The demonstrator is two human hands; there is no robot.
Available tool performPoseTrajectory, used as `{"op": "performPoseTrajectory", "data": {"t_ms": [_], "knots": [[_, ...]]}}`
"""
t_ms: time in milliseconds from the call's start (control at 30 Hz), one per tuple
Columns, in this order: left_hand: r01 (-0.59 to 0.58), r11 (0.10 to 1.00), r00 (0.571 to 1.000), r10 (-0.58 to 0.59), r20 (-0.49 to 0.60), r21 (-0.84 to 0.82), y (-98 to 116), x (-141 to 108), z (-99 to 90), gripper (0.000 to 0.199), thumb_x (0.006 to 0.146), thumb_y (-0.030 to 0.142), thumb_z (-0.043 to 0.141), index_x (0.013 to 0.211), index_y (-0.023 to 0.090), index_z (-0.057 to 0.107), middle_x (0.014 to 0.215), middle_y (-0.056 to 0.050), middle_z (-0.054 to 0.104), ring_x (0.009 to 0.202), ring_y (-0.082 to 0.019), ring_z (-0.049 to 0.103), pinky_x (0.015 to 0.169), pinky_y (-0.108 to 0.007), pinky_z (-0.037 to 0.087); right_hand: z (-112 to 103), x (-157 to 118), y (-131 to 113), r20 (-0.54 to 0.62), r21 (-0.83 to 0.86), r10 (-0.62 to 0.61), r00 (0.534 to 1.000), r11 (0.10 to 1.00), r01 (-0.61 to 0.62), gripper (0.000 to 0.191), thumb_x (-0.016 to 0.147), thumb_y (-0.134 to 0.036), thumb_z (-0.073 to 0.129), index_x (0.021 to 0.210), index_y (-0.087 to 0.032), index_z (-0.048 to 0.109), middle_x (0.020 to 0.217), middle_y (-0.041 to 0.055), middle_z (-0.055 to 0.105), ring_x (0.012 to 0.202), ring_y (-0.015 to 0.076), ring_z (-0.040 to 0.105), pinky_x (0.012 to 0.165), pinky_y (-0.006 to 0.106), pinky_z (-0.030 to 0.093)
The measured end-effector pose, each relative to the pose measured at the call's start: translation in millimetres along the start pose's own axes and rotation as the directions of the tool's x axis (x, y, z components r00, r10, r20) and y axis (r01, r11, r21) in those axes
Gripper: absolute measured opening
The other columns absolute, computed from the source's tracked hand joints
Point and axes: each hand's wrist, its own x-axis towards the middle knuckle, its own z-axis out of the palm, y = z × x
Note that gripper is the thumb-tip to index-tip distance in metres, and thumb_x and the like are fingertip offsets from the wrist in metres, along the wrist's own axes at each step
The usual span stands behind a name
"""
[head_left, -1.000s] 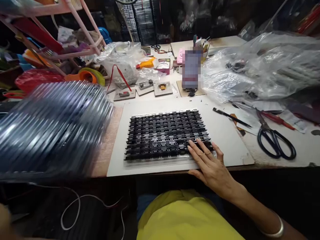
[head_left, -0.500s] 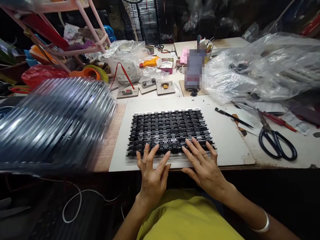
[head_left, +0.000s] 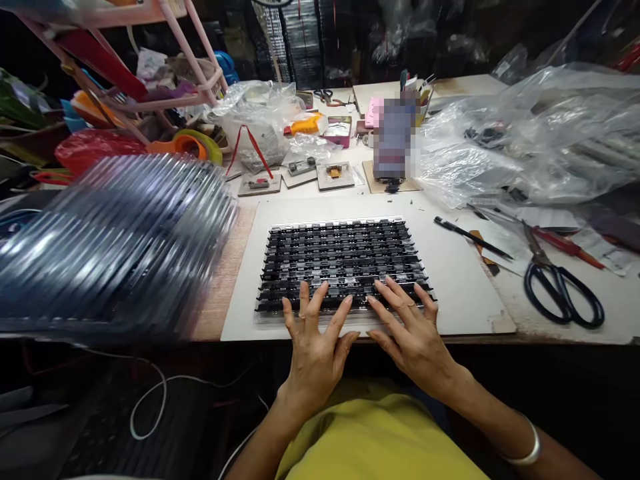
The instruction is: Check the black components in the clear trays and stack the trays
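Observation:
A clear plastic tray [head_left: 265, 319] lies flat on a white board [head_left: 465, 300] in front of me. Rows of small black parts with fine light pins [head_left: 340, 257] fill it. My left hand [head_left: 315, 347] rests its spread fingertips on the nearest rows, left of the middle. Over the right part of the same near edge lies my right hand [head_left: 413, 330], fingers apart and tips on the black parts. Neither hand grips anything. The thumbs point toward each other just off the tray's near edge.
A tall stack of clear trays [head_left: 115, 247] stands at the left. To the right lie dark-handled scissors [head_left: 563, 293], a black pen [head_left: 473, 239] and a red-handled tool [head_left: 567, 247]. Plastic bags [head_left: 525, 140] heap at the back right. Behind the board sit small sample plates [head_left: 335, 176].
My left hand has slid a little to the right along the near rows, closer to my right hand. The whole view has shifted slightly; the tray stays on the board.

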Motion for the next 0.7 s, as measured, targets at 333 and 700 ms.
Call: {"op": "performPoseTrajectory", "data": {"t_ms": [333, 700], "knots": [[0.011, 0.984, 0.970, -0.053, -0.237, -0.177, -13.4, -33.0, -6.9, 0.045, 0.078, -0.001, 0.055, 0.118, 0.020, 0.056, 0.119, -0.011, 0.054, 0.126, -0.031, 0.041, 0.101, -0.054, 0.037, 0.1, 3.8, -4.7, 0.024, 0.033, -0.044, 0.999, 0.999, 0.044, 0.036, 0.095, -0.027, 0.049, 0.127, -0.013, 0.050, 0.134, 0.0189, 0.048, 0.129, 0.0306, 0.039, 0.103, 0.056, 0.024], [0.244, 0.670, 0.864, 0.177, 0.471, -0.701, -4.5, -55.2, -73.2, 0.025, 0.089, 0.034, 0.047, 0.095, 0.025, 0.070, 0.071, -0.006, 0.068, 0.066, -0.018, 0.064, 0.061, -0.029, 0.052, 4.1, 15.5, -16.3, -0.008, 0.086, -0.102, 0.995, 0.991, 0.102, 0.030, 0.093, -0.023, 0.049, 0.121, -0.012, 0.054, 0.130, 0.0190, 0.052, 0.127, 0.0299, 0.041, 0.104, 0.055, 0.026]]}}
